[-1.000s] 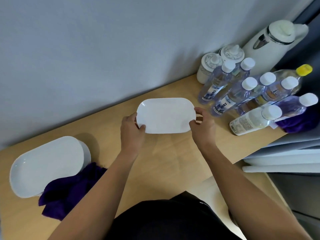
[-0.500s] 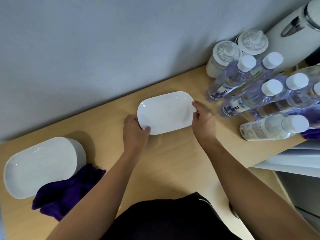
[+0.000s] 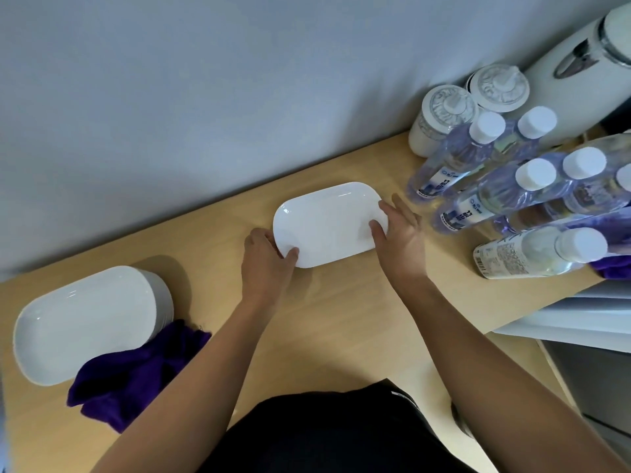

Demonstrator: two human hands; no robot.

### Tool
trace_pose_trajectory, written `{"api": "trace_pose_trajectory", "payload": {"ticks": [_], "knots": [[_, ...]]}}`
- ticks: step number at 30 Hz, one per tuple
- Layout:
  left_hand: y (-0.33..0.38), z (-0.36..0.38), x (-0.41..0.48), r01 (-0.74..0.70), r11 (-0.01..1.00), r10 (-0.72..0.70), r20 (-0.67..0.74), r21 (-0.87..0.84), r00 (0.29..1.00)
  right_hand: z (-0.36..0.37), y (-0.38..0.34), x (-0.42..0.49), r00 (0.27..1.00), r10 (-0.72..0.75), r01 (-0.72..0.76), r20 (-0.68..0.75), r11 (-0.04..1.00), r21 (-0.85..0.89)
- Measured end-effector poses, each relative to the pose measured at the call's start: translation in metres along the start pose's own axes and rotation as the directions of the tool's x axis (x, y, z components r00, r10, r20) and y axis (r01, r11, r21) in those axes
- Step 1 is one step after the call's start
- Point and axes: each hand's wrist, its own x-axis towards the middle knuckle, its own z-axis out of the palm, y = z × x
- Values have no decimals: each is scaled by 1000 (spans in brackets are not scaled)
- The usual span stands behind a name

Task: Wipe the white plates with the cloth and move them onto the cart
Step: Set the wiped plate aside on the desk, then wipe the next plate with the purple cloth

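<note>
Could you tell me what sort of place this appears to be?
Probably a hotel or catering service area: a stack of white plates, many bottled waters and a white kettle share a wooden counter.

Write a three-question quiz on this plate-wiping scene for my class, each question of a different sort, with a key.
1. True or false: the left hand holds the purple cloth.
2. Where is the stack of white plates? A) at the left end of the table B) at the table's right end C) in the right hand
3. Short answer: what do both hands touch?

Key
1. False; the cloth lies on the table beside the stack.
2. A
3. The single white plate, one hand at each end.
</note>
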Motion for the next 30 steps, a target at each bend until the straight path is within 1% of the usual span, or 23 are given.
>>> {"api": "trace_pose_trajectory", "payload": {"ticks": [2,5,7,9,11,14,18,21,24,27,30], "knots": [[0,-9,-2,-20,999,21,-32,32,999,-3,-14,-7,999,-19,21,-46,999,39],[-7,-27,-10,-144,984,153,-73,108,986,-2,-45,-22,991,-109,120,-80,983,140],[-13,-41,-16,-220,966,235,-110,134,966,3,-67,-33,983,-176,182,-47,965,189],[-23,-59,-24,-258,956,281,-174,142,944,12,-95,-47,970,-243,235,2,942,241],[-36,-78,-33,-252,956,284,-250,152,926,22,-121,-62,949,-313,288,51,917,275],[-63,-109,-45,-201,968,241,-347,149,906,40,-156,-88,903,-402,333,151,878,343],[-109,-151,-62,-185,971,231,-400,149,887,62,-195,-120,851,-474,361,226,841,402],[-149,-179,-68,-158,973,214,-401,168,891,75,-221,-147,819,-502,375,276,835,403],[-183,-200,-70,-104,981,164,-404,167,900,88,-242,-177,768,-549,424,331,822,379],[-206,-215,-70,-92,979,158,-386,183,909,101,-259,-197,717,-563,474,411,826,305],[-221,-224,-67,-135,974,190,-338,180,922,116,-270,-209,672,-544,526,502,828,193]]}}
